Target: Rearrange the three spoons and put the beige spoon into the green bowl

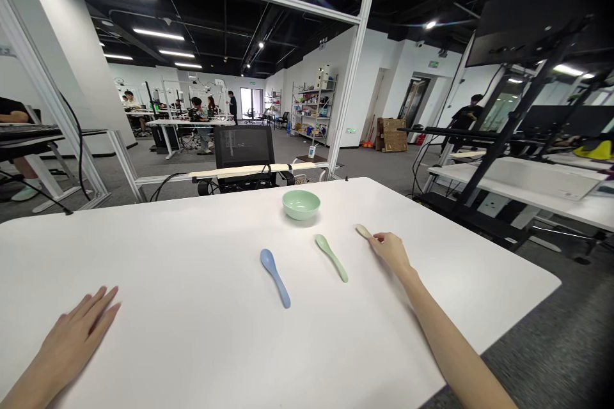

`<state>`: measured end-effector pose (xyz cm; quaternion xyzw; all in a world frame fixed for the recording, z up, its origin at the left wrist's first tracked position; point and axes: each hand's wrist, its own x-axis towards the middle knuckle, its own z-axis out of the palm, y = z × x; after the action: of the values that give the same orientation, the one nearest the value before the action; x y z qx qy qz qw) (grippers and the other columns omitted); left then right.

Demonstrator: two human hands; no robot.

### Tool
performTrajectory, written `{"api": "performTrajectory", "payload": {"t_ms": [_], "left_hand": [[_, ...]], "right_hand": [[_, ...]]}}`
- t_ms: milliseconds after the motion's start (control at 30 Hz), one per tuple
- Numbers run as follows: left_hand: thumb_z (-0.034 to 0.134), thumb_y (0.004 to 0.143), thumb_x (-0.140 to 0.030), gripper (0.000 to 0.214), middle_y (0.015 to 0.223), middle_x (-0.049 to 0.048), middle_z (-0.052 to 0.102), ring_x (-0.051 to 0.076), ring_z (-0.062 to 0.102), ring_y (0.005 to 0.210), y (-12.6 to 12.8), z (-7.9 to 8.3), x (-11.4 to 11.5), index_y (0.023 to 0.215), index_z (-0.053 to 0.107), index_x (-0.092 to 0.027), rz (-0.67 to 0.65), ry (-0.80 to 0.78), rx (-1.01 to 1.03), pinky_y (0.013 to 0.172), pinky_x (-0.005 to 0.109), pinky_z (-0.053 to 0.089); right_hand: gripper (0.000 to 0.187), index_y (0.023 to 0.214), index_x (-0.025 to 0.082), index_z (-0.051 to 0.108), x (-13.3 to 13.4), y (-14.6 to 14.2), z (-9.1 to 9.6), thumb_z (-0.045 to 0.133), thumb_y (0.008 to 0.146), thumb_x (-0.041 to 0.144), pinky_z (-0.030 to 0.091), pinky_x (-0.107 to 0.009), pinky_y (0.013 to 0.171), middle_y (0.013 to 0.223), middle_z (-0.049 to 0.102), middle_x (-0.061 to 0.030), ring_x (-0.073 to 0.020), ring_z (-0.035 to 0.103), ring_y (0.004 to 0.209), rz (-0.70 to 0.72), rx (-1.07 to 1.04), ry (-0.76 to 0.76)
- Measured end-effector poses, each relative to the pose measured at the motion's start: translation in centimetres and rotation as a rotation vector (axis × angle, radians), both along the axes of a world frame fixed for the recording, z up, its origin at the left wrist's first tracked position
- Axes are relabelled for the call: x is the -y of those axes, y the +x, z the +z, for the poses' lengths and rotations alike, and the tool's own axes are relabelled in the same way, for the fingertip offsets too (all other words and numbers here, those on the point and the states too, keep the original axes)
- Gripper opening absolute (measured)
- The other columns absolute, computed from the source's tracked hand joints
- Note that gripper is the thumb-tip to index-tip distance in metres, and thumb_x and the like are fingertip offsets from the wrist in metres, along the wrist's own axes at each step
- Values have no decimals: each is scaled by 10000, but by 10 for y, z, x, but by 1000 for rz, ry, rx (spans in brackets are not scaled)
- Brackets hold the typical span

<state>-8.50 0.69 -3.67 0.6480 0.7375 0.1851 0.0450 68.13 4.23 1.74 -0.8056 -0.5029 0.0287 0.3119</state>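
Note:
My right hand (392, 252) is closed on the handle of a beige spoon (362, 231) at the right of the table; the bowl of the spoon shows past my fingertips, while most of the handle is hidden. Left of it lies a light green spoon (332, 258), and further left a blue spoon (275, 278), both with handles toward me. A pale green bowl (301, 206) stands upright behind the spoons, near the far edge. On the table's left side my left hand (81, 335) lies flat with fingers stretched out, holding nothing.
The white table (192, 307) has a metal frame (352, 77) along its far side. Behind it stands a black office chair (244, 147). Black stands and another white desk (542, 188) are at the right. Several people sit or stand in the background.

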Motion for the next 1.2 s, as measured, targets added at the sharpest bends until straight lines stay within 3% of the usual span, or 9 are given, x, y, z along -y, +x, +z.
{"api": "performTrajectory", "payload": {"t_ms": [233,400,533,600,700,867,1200], "left_hand": [[210,919,-620,848,1647,181,466,389,339,1572,1,2,2,1522,529,-117,7,9,-5,1249,633,287],[212,916,-626,850,1643,183,471,391,346,1569,0,0,1,1515,541,-120,8,22,5,1243,641,299],[168,926,-644,894,1666,191,432,393,304,1587,-2,-1,-1,1540,500,-84,4,-10,6,1264,630,254],[167,925,-647,897,1666,194,433,392,310,1584,-3,-2,-2,1541,498,-85,1,-14,6,1265,622,255],[173,919,-652,895,1657,191,448,388,321,1580,-4,-4,-3,1533,513,-98,3,-7,1,1265,616,260],[199,897,-665,885,1644,172,476,370,333,1579,-2,-2,-3,1523,532,-135,15,7,4,1268,604,263],[184,911,-643,893,1648,194,462,392,329,1577,1,2,-2,1530,517,-93,2,-13,-23,1265,619,262]], "right_hand": [[572,1012,117,808,0,1,-2,562,915,624,483,-337,799,998,786,-165,-292,695,927,5,3,-13],[501,1151,84,769,-2,-3,5,523,957,474,498,-423,959,1125,760,-224,-344,688,1063,19,175,40],[522,1391,107,653,-6,-29,7,416,1006,368,441,-477,1137,1375,682,-207,-328,609,1300,332,258,171],[531,1461,143,604,-8,-47,4,400,1023,366,404,-491,1198,1486,623,-177,-310,555,1396,499,239,153],[530,1459,137,614,-11,-68,-5,398,1043,383,363,-517,1242,1552,566,-177,-322,483,1480,627,232,71],[540,1427,100,646,-13,-72,-14,377,1062,394,345,-508,1263,1541,571,-190,-329,462,1500,617,220,-6],[516,1409,110,663,-14,-69,-15,411,1053,386,344,-502,1262,1523,591,-183,-322,477,1490,621,168,7]]}}
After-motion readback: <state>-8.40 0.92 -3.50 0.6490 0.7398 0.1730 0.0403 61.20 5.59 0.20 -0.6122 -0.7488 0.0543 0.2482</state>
